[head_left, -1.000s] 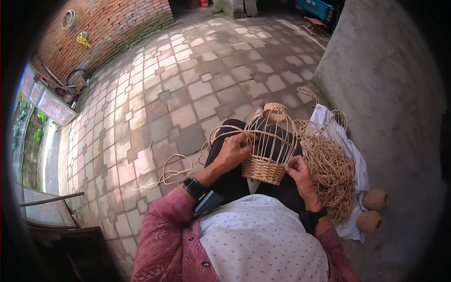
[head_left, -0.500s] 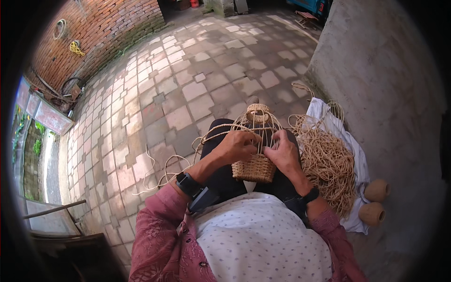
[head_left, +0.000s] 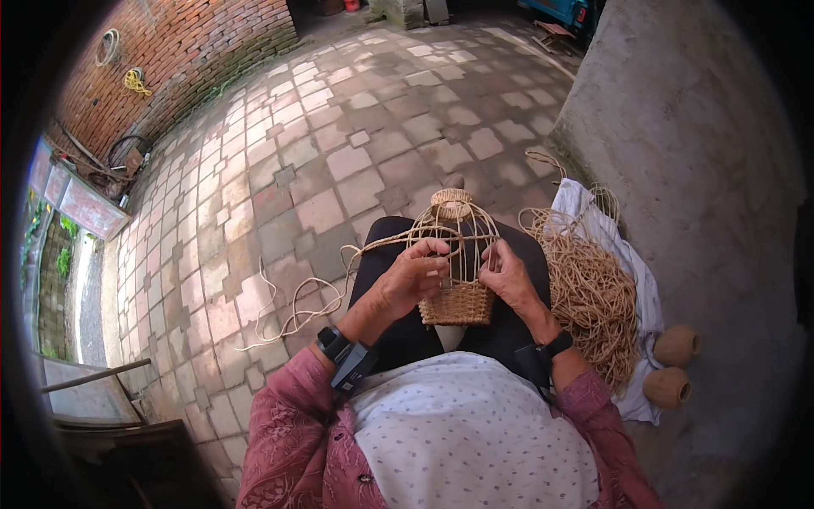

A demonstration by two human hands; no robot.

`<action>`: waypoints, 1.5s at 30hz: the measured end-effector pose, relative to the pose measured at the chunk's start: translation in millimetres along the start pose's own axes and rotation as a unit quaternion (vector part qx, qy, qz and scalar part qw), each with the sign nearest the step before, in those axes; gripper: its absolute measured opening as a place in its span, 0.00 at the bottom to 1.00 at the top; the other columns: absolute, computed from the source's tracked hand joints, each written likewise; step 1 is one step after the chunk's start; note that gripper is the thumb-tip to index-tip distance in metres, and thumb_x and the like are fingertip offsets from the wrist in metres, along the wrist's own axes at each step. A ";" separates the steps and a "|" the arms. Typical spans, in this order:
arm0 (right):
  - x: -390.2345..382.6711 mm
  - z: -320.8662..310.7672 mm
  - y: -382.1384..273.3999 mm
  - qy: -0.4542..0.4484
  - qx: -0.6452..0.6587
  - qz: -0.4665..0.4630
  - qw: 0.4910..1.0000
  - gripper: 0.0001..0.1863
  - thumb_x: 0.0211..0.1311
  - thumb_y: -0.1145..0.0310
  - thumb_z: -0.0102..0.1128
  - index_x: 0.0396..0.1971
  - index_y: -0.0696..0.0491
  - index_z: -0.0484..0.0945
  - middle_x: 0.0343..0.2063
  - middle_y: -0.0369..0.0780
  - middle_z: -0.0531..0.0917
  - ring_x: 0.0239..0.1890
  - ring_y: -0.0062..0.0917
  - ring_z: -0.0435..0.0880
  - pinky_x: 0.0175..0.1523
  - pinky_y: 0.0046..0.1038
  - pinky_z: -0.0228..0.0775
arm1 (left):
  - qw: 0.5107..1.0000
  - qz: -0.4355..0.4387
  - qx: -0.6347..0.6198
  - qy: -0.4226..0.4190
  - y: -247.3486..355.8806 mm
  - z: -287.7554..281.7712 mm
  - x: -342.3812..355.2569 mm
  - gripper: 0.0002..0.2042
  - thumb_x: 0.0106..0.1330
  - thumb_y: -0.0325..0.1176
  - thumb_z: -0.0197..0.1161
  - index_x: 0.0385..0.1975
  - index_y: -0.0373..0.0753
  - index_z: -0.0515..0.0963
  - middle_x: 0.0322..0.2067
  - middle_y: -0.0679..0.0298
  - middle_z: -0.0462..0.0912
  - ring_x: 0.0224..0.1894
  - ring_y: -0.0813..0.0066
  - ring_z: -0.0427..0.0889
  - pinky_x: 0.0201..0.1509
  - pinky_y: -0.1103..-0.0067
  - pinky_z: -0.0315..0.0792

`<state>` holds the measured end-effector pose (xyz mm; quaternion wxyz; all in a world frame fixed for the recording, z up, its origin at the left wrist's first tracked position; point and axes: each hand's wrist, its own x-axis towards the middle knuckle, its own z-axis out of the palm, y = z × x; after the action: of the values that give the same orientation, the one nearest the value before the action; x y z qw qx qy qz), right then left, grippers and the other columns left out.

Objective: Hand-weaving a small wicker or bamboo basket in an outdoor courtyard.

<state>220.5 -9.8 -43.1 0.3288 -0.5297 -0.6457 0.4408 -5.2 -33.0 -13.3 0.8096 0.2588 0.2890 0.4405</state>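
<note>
Between my thighs stands a small tan basket (head_left: 458, 307), tightly woven at the bottom, with bare upright spokes rising to a narrow woven neck ring (head_left: 451, 198). My left hand (head_left: 413, 273) is at its left side, fingers curled and closed on a strand of cord by the spokes. A twisted cord (head_left: 381, 243) comes in from the left, over my left hand, to the spokes. On the other side, my right hand (head_left: 510, 278) pinches at the right spokes just above the woven wall. The exact contact of the fingertips is partly hidden.
A large heap of tan cord (head_left: 589, 310) lies on a white cloth (head_left: 649, 297) to my right. Two small round woven pots (head_left: 677, 343) sit beside it, near a grey wall (head_left: 695, 170). Loose cord (head_left: 297, 318) trails over the paving (head_left: 339, 161) at left.
My left hand has shifted slightly left, opening a gap between the hands that shows more of the spokes. The basket stands a little more to the left in view.
</note>
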 end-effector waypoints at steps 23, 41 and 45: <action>-34.4 -6.9 -23.7 0.005 -0.068 -0.163 0.984 0.04 0.53 0.79 0.61 0.29 0.58 0.76 0.26 0.42 0.77 0.30 0.33 0.80 0.36 0.30 0.70 | 0.991 0.002 0.125 0.046 -13.5 0.7 13.3 0.04 0.65 0.28 0.55 0.38 0.42 0.73 0.20 0.75 0.66 0.15 0.92 0.54 0.16 0.90 0.46; -36.4 10.4 -29.6 -0.020 -0.104 -0.262 0.959 0.12 0.49 0.83 0.59 0.35 0.57 0.79 0.29 0.42 0.73 0.34 0.36 0.78 0.39 0.33 0.71 | 0.817 0.104 0.558 0.103 3.1 10.3 -2.0 0.09 0.61 0.32 0.60 0.37 0.34 0.79 0.21 0.62 0.81 0.21 0.78 0.79 0.26 0.80 0.71; -37.5 10.2 -30.8 -0.025 -0.116 -0.263 0.958 0.12 0.48 0.84 0.58 0.35 0.56 0.81 0.26 0.41 0.71 0.32 0.33 0.76 0.37 0.31 0.70 | 0.741 0.165 0.633 0.153 5.4 -18.1 -10.6 0.07 0.61 0.32 0.61 0.30 0.35 0.81 0.20 0.63 0.80 0.23 0.77 0.79 0.30 0.76 0.74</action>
<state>207.6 -50.1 -17.3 0.3537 -0.3646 -0.8167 0.2739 -25.5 -36.5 -19.8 0.3191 0.6845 0.5737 0.3170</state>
